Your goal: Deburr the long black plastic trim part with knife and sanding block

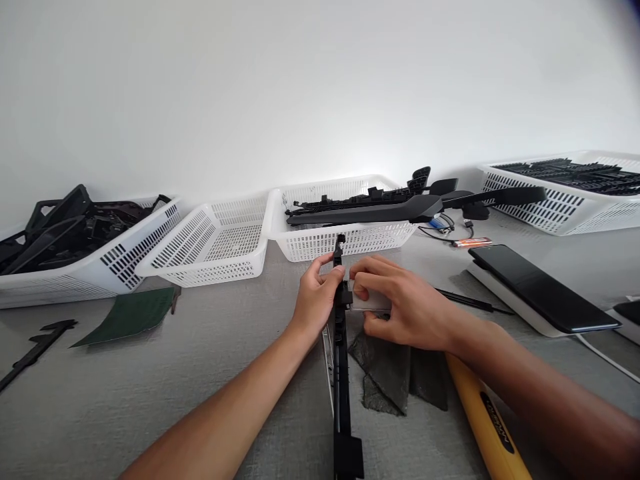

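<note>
Left hand (319, 293): thumb and fingers are pinching the strip (341, 380) near its far end.
Right hand (403, 297): fingers are curling half closed, gripping a pale block (371, 305) beside the strip.
Strip: lying lengthwise between your hands — its clips could be snapping if you're pressing too hard.
Block: could be slipping if your grip is loosening.
Counts: you're facing one strip in hand, one block, four baskets (220, 271), one phone (543, 287), one yellow handle (487, 421).
</note>
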`<act>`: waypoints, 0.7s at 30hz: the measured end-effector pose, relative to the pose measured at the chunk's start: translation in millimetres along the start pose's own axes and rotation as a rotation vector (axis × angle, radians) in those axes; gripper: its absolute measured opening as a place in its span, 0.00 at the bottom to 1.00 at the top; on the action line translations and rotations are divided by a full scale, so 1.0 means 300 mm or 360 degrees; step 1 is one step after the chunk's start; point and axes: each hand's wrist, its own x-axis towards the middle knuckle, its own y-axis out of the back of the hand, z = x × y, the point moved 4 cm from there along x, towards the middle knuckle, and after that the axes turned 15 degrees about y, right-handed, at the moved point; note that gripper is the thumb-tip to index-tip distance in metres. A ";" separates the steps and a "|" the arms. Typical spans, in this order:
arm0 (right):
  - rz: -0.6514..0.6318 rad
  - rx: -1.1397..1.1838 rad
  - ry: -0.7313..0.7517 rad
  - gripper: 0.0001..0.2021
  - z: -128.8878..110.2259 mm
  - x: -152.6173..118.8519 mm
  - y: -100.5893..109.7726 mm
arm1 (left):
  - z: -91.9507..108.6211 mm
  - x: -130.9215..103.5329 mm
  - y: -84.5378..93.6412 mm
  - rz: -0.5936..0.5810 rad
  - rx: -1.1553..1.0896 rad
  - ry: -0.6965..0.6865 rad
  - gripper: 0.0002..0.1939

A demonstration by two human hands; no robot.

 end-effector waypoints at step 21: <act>0.0033 0.0143 -0.0202 0.12 0.044 -0.014 -0.007 | 0.011 -0.010 -0.002 0.0014 0.0032 -0.0035 0.27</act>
